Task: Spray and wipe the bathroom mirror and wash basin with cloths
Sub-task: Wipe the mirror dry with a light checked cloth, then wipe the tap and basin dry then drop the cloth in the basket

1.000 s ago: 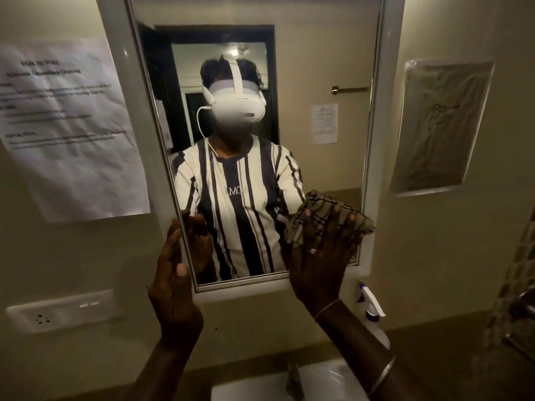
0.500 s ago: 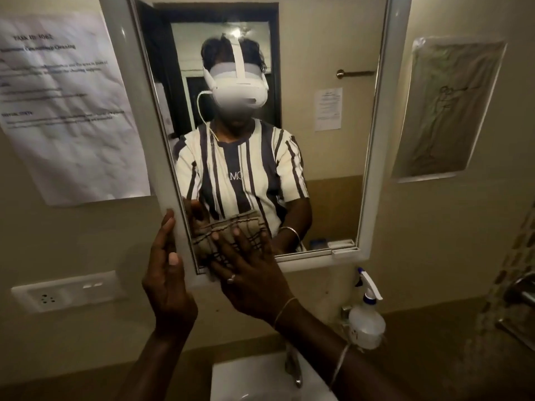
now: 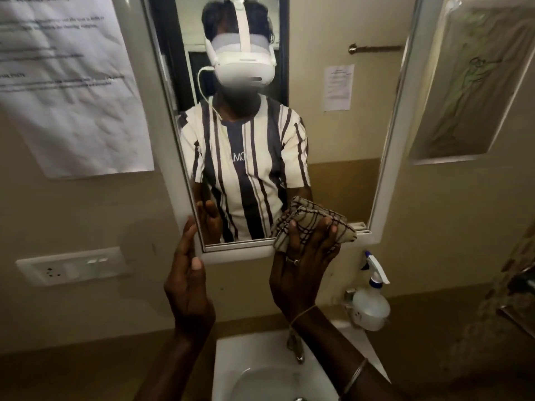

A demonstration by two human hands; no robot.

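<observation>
mirror (image 3: pixel 341 175): white-framed, upright on the wall, filling the view from its middle to 12 o'clock; the glass reflects a person (image 3: pixel 246 157) in a striped shirt wearing a white headset (image 3: pixel 244 69).
cloth (image 3: pixel 314 225): checked beige and dark, folded into a pad, flat against the glass at the mirror's 5 o'clock corner, its lower edge overlapping the bottom frame.
right hand (image 3: pixel 299 273): palm towards the wall, fingers straight and spread, pressing the cloth onto the glass, not curled round it; a ring (image 3: pixel 293 260) on one finger, a thread (image 3: pixel 302 312) at the wrist, a thin bangle (image 3: pixel 355 376) further down the forearm.
left hand (image 3: pixel 188 280): flat and upright, fingers straight and together, holding nothing; the fingertips rest on the frame's outer edge at the mirror's 7 o'clock corner.
wash basin (image 3: pixel 231 357): white, at 6 o'clock of the view, below both forearms.
tap (image 3: pixel 299 355): metal, at the basin's 12 o'clock rim, partly behind the right wrist.
spray bottle (image 3: pixel 370 306): clear body, white trigger head, standing at 4 o'clock from the mirror, near the basin's back corner, apart from both hands.
socket plate (image 3: pixel 72 266): white, on the wall at 8 o'clock from the mirror.
paper notice (image 3: pixel 69 91): printed sheet on the wall at 10 o'clock, text too blurred to read.
plastic-covered sheet (image 3: pixel 472 88): on the wall at 2 o'clock, with a faint drawing.
</observation>
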